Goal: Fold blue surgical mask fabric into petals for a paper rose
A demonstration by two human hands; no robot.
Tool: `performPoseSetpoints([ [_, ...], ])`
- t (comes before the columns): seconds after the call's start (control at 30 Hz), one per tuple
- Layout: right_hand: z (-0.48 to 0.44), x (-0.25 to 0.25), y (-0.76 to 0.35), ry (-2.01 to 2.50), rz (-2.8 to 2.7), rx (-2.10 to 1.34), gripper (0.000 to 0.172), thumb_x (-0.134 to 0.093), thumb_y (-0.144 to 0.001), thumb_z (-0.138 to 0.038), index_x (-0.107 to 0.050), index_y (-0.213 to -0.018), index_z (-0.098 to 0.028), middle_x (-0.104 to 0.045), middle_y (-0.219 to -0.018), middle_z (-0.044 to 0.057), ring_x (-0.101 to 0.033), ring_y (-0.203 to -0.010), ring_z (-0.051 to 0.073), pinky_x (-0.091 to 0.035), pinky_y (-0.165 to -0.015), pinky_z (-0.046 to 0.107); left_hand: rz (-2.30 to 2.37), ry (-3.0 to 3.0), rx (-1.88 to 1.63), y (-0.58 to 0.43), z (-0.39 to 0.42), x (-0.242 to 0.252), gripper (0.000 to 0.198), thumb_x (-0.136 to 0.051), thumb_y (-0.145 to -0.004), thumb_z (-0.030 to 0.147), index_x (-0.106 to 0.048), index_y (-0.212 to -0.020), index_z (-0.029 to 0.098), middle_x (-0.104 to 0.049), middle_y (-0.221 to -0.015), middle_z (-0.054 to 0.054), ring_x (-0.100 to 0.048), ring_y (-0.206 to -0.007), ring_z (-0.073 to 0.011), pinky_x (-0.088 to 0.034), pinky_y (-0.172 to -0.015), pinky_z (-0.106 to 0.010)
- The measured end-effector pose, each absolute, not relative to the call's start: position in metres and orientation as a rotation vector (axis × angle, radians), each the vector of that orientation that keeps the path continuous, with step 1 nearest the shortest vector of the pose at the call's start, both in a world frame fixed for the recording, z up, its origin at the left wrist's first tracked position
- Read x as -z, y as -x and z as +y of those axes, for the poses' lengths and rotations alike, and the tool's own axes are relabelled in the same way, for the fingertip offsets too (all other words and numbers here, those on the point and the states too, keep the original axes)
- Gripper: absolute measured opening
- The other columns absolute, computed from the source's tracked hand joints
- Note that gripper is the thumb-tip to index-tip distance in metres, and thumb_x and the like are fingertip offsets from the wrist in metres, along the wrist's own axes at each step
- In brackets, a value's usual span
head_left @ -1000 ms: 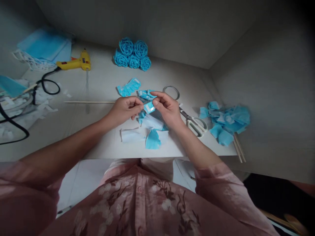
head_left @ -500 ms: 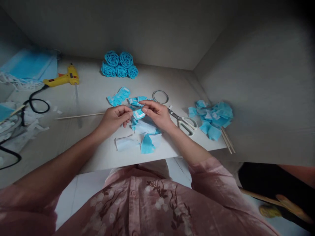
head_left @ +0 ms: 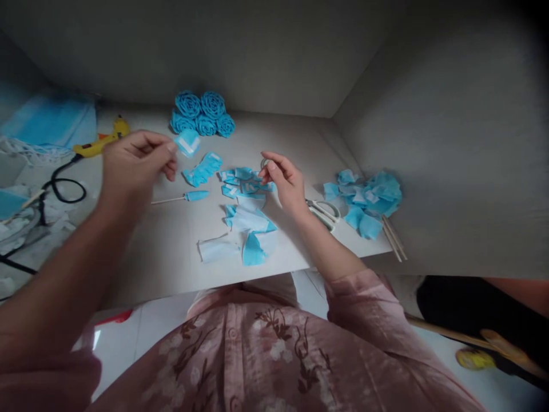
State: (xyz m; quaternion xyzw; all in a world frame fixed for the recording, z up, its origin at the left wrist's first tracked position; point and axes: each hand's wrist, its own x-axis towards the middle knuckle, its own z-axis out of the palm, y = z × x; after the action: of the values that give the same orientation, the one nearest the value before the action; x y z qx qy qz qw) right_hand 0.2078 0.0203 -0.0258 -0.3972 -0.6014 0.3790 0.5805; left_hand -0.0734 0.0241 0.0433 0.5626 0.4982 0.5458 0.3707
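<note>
While the left hand [head_left: 137, 163] is raised off the table [head_left: 171, 252] and held out to the left, its thumb and forefinger pinch a small blue scrap [head_left: 187, 142] with a pale band across it. The scrap sticks out to the right of the fingertips, in the air in front of the cloth roses [head_left: 201, 113]. The other fingers of that hand are curled in under the palm, the knuckles face up, and the forearm runs back to the lower left corner.

The right hand [head_left: 285, 183] sits low over the middle of the table with its wrist bent and its palm turned to the left. Its fingers are loosely spread and half curled and grip nothing. The fingertips hang at the right end of a row of cut blue pieces [head_left: 242, 184]; whether they touch it cannot be told.

Between the two hands lie a folded blue strip [head_left: 201, 169] and, just below it, a thin stick [head_left: 171, 199] with a blue wrapped tip. Nearer the table's edge lies a heap of white and blue offcuts [head_left: 246, 232]. The scissors [head_left: 323, 210] lie just right of the right wrist, and beyond them lie a pile of blue petals [head_left: 371, 194] and some wooden sticks [head_left: 392, 239]. Behind the left hand a yellow glue gun [head_left: 96, 146] lies with its black cord [head_left: 64, 189] looping away.
</note>
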Motion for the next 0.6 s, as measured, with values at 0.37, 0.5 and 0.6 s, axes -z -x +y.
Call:
performPoseSetpoints([
  [0.37, 0.023, 0.027, -0.204, 0.973, -1.448, -0.965, 0.058, -0.072, -0.088, -0.073, -0.076, -0.118, -0.024, -0.077, -0.091, 0.002, -0.067, -0.077, 0.014, -0.060, -0.078, 0.032, 1.190, -1.348, -1.088, 0.078, 0.012, -0.040, 0.025, -0.087, -0.073, 0.036, -0.069, -0.073, 0.019, -0.069, -0.065, 0.000, -0.060, -0.051, -0.0100, -0.047, -0.047, -0.022],
  [0.5, 0.013, 0.017, -0.193, 0.923, -1.557, -1.144, 0.058, -0.073, -0.089, -0.069, -0.075, -0.125, -0.024, -0.079, -0.112, 0.007, -0.072, -0.100, 0.018, -0.061, -0.086, 0.031, 1.141, -1.418, -1.003, 0.067, -0.002, -0.035, 0.023, -0.085, -0.070, 0.037, -0.071, -0.072, 0.019, -0.069, -0.065, -0.001, -0.057, -0.051, -0.0105, -0.047, -0.047, -0.022],
  [0.6, 0.004, 0.009, -0.183, 0.827, -1.606, -1.325, 0.052, -0.079, -0.088, -0.058, -0.075, -0.127, -0.023, -0.078, -0.111, 0.005, -0.071, -0.096, 0.015, -0.059, -0.081, 0.027, 1.116, -1.484, -0.947, 0.063, -0.010, -0.030, 0.023, -0.082, -0.071, 0.038, -0.071, -0.073, 0.017, -0.068, -0.063, -0.002, -0.057, -0.049, -0.0104, -0.046, -0.047, -0.022],
])
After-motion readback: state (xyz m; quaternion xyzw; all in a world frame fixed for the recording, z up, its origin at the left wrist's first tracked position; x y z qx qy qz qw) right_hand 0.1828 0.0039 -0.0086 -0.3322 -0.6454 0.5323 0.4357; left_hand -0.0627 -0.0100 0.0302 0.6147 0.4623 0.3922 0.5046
